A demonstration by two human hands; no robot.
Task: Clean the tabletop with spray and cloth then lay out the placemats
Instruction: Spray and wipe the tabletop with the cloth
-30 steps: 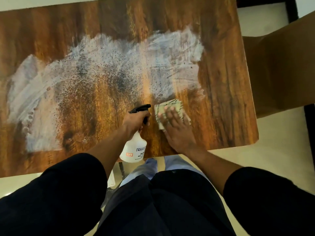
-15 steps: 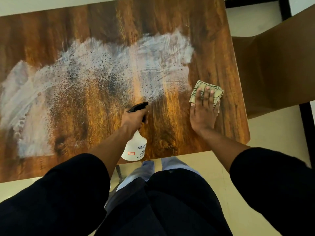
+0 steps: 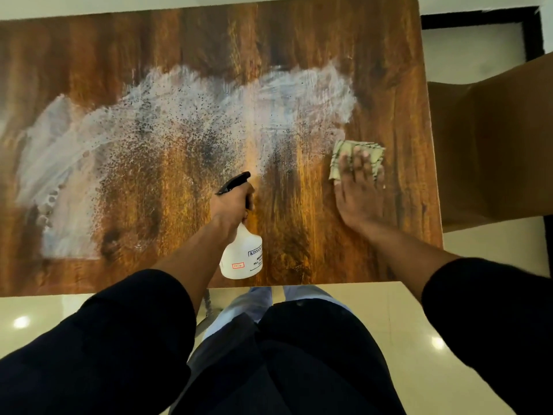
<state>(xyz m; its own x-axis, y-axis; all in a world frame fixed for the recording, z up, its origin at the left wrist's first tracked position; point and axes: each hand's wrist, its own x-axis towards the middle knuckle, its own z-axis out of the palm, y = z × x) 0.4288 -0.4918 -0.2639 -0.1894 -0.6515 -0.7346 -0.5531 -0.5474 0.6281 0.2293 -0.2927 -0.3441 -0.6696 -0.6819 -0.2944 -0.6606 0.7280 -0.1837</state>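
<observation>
Starting at the left of the wooden tabletop (image 3: 209,40), you have a broad whitish film of cleaner (image 3: 54,151) smeared in an arc toward the middle, breaking into fine droplets (image 3: 167,136) where the mist landed and has not been rubbed in. Your left hand (image 3: 232,206) comes next, fingers curled around the neck of the white spray bottle (image 3: 241,256) with the black trigger head (image 3: 235,182) poking out above your knuckles and aimed at the speckled patch; the bottle body hangs below your fist near the table's near edge, tilted, probably parked there so it is ready for another squirt without getting in the cloth's way. Whether a finger is on the trigger cannot be made out. Further right, your right hand (image 3: 357,193) lies flat with fingers straight and spread, pressing down on the folded checked cloth (image 3: 359,158), which sits under your fingertips and sticks out beyond them, at the right end of the film and near the table's right edge. That flat palm seems chosen to spread pressure for wiping, not to pick the cloth up. A brown chair (image 3: 493,145) stands just beside the table on the right. No placemats are in view, so the laying-out is yet to come.
</observation>
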